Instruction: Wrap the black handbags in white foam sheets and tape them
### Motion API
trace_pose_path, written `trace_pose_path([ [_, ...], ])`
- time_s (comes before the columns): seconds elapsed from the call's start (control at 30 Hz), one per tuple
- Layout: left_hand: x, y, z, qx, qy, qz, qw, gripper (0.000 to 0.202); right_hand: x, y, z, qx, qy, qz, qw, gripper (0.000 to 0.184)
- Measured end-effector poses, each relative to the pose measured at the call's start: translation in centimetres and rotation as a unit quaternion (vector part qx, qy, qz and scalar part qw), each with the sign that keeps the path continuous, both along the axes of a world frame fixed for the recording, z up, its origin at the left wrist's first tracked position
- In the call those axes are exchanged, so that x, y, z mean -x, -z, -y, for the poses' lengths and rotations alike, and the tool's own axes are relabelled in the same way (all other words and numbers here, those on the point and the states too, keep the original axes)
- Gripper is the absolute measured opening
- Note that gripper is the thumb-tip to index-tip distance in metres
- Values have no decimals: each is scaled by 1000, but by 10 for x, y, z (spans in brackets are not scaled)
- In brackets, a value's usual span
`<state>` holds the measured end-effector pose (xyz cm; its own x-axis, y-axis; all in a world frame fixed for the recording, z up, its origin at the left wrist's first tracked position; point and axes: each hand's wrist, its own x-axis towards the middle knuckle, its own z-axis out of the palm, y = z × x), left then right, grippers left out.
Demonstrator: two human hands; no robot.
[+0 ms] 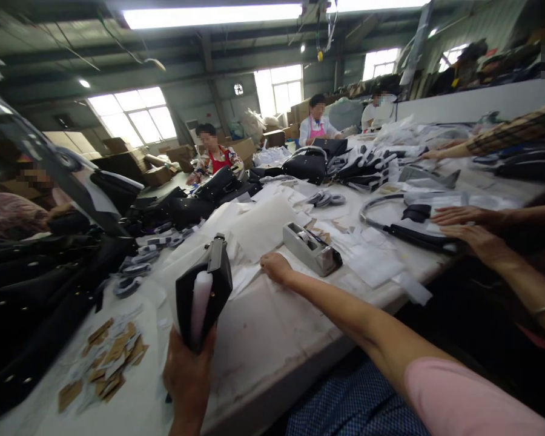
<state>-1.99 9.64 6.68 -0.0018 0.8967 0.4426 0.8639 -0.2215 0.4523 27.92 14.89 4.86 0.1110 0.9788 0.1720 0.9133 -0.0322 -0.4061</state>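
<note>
My left hand (188,375) is closed around the bottom of a small black bag (204,290), holding it upright over the white table (272,339). A white paper stuffing shows inside the bag's open side. My right hand (276,266) reaches forward with its fingers curled down on white sheets of paper (258,227), just left of a grey tape dispenser (311,247). I cannot make out whether it grips a sheet.
Brown and white tags (104,363) lie at the near left. Black bags (36,290) are piled at the left and along the table's middle. A co-worker's two hands (470,227) rest on a black strap (413,233) at the right. Other people sit at the far side.
</note>
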Motion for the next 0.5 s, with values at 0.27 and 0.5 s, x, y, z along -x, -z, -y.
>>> trace_pose_path([
  [0.27,5,0,-3,14,-19,19,1000,67,-35,-36,37,116,116,-38,986,28],
  [0.5,4,8,-3,30,-8,25,999,78,-49,-48,134,218,135,73,964,14],
])
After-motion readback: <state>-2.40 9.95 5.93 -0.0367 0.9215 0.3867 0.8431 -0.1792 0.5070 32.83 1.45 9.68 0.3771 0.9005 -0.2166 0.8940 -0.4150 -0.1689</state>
